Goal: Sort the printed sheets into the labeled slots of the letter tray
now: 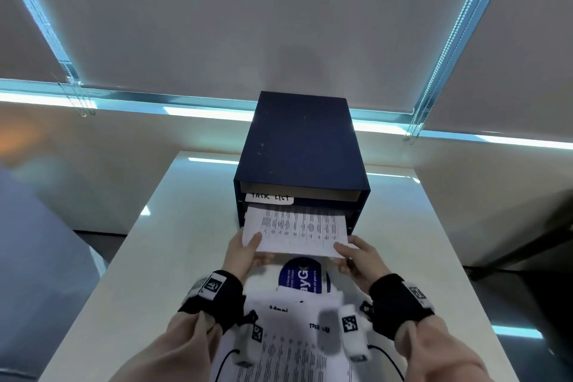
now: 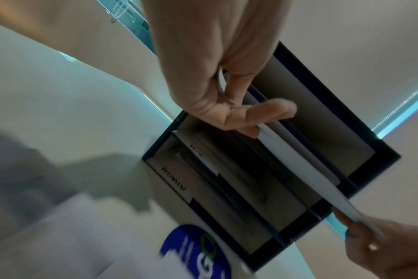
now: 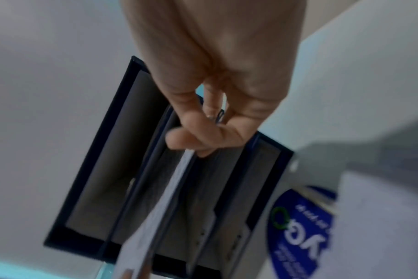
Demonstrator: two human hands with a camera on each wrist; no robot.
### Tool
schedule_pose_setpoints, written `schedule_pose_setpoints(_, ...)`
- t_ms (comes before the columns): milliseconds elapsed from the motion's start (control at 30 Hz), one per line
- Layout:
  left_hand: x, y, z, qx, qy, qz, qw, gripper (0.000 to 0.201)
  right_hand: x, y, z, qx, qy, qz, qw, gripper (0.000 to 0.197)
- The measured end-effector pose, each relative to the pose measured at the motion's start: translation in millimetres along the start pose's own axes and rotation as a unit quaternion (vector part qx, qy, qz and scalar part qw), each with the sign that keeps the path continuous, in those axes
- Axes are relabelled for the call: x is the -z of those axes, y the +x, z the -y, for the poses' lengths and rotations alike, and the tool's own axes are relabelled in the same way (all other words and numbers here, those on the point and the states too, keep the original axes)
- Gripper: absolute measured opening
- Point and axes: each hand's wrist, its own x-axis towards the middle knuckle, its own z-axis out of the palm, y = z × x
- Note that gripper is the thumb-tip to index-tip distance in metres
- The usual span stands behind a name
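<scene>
A dark blue letter tray (image 1: 300, 146) stands at the table's far end, with a "TASK LIST" label (image 1: 269, 198) on its front. I hold a printed sheet (image 1: 297, 231) level in front of it. Its far edge is at the opening just under that label. My left hand (image 1: 252, 245) pinches the sheet's near left corner and my right hand (image 1: 342, 256) pinches the near right corner. The left wrist view shows the left hand (image 2: 267, 120) on the sheet's edge (image 2: 298, 169) and an "ADMIN" label (image 2: 174, 181) on a lower slot. In the right wrist view, the right hand (image 3: 189, 146) grips the sheet (image 3: 165, 198).
A loose pile of printed sheets (image 1: 294, 341) lies on the white table (image 1: 155, 257) between my forearms, with a blue-printed sheet (image 1: 302, 276) at its far end. Roller blinds and a window sill stand behind the tray. The table's side edges drop to the floor.
</scene>
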Motion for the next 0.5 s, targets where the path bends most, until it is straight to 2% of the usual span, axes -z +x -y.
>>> schedule_pose_setpoints(67, -9, 14, -17, 0.001, -0.059, 0.006, 0.998, 0.023, -11, 21, 8, 0.010, 0.110, -0.015, 0.994, 0.024)
schedule_pose_setpoints(133, -16, 23, -30, -0.011, -0.077, 0.024, 0.997, 0.040, -23, 39, 17, 0.025, 0.172, -0.014, 0.985, 0.043)
schedule_pose_setpoints(167, -18, 24, -33, -0.014, -0.060, 0.028, 0.998, 0.046, -29, 42, 21, 0.029, 0.175, -0.009, 0.984, 0.043)
schedule_pose_setpoints(200, -19, 23, -34, -0.017, -0.028, 0.030, 0.999, 0.047, -34, 44, 22, 0.031, 0.163, -0.005, 0.986, 0.038)
schedule_pose_setpoints(267, -15, 16, -25, -0.027, 0.069, 0.036, 0.997, 0.035, -36, 34, 15, 0.029, 0.085, 0.015, 0.996, 0.025)
schedule_pose_setpoints(333, -1, 6, -2, -0.046, 0.195, 0.038, 0.979, 0.024, -30, 16, -4, 0.018, -0.022, 0.021, 0.999, 0.022)
schedule_pose_setpoints(400, 20, -4, 32, -0.075, 0.372, 0.032, 0.925, 0.024, -13, -2, -39, -0.011, -0.096, -0.009, 0.995, 0.019)
schedule_pose_setpoints(500, 46, -18, 73, -0.084, 0.572, 0.087, 0.811, 0.041, 21, -20, -103, -0.052, -0.229, -0.068, 0.970, 0.018)
